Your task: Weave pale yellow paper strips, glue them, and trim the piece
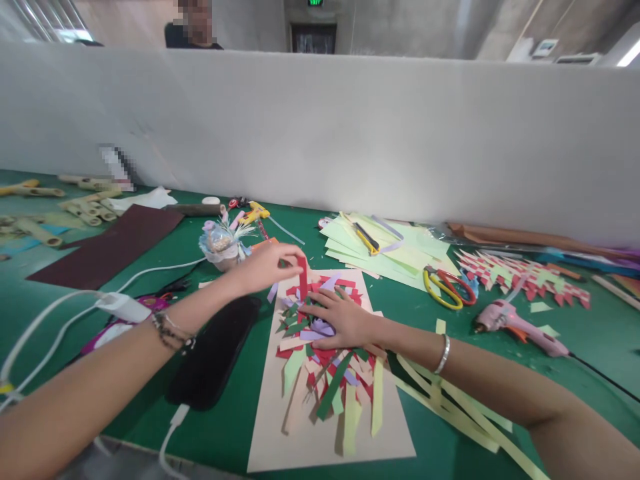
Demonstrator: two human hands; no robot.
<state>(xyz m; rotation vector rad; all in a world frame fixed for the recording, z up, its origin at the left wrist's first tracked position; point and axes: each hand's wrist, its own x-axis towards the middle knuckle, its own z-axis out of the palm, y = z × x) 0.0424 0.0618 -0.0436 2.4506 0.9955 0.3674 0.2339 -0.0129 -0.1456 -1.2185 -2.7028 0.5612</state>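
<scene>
My left hand pinches the upper end of a red paper strip, which stands upright over the collage. My right hand lies with fingers spread on the paper-strip collage, pressing on it near the strip's lower end. Red, green, purple, peach and yellow strips make up this collage, some of them fanning downward. Beneath them is a pale peach sheet. The middle of the collage is partly hidden under my right hand.
A black phone lies under my left forearm, with white cables nearby. To the right are scissors, a pink glue gun and loose yellow strips. Green sheets with a yellow cutter lie behind. A grey partition borders the table.
</scene>
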